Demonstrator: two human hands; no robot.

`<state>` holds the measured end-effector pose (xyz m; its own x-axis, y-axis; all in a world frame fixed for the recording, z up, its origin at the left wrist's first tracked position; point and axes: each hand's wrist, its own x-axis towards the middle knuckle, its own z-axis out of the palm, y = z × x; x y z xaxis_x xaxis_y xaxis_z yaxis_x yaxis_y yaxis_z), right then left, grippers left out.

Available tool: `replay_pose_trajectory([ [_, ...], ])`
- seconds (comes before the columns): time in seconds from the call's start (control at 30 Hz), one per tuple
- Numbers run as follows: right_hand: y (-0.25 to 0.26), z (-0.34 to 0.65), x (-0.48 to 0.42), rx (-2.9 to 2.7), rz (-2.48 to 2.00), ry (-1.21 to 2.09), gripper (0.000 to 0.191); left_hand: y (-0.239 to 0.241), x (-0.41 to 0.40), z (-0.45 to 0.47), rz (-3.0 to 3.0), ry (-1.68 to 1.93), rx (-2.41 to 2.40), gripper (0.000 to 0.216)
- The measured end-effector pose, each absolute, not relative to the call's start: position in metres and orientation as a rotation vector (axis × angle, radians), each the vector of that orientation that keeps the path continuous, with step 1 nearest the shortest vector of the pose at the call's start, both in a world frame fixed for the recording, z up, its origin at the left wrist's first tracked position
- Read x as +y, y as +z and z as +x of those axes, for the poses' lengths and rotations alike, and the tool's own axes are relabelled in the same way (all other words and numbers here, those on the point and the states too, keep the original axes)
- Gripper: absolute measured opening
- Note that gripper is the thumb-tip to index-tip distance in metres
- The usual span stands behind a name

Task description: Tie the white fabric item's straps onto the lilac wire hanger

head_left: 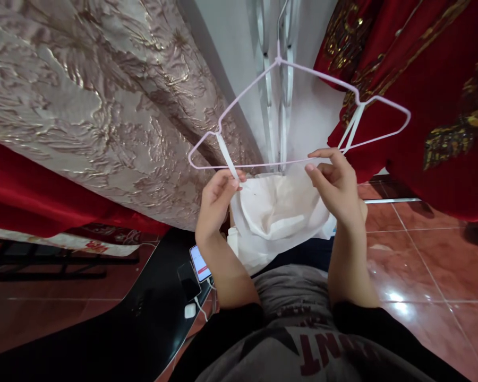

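Observation:
A pale pink hanger hangs in front of me by its hook. From its two notches, thin white straps run down to a white cloth garment, whose exact kind I cannot make out. My left hand pinches the left strap close to where it meets the cloth. At the hanger's lower bar is my right hand, its index finger and thumb apart and its other fingers curled. The right strap passes down behind that hand. Creased and partly see-through, the garment's body droops over my lap.
A shiny pink textured cloth hangs at left, and red cloth with gold sequins at right. On a black surface lie a lit phone, a dark phone and a white charger. Red floor tiles lie below.

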<state>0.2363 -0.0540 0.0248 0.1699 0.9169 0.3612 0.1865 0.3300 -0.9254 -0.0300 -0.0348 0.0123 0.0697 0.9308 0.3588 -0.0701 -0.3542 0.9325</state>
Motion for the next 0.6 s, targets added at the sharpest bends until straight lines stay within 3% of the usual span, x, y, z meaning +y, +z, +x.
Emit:
replay_pose_trajectory([
  [0.17,0.024,0.230,-0.050,-1.256,-1.086,0.657,0.026,0.022,-0.047,-0.048,1.469,1.477,0.882,0.025],
  [0.43,0.026,0.227,-0.051,-1.254,-1.066,0.696,0.030,0.061,-0.040,-0.038,1.170,1.892,0.436,0.060],
  [0.5,0.026,0.228,-0.052,-1.257,-1.075,0.694,0.029,0.066,-0.038,-0.035,1.182,2.016,0.456,0.057],
  [0.6,0.024,0.230,-0.052,-1.261,-1.082,0.681,0.027,0.056,-0.036,-0.038,1.130,2.260,0.577,0.035],
])
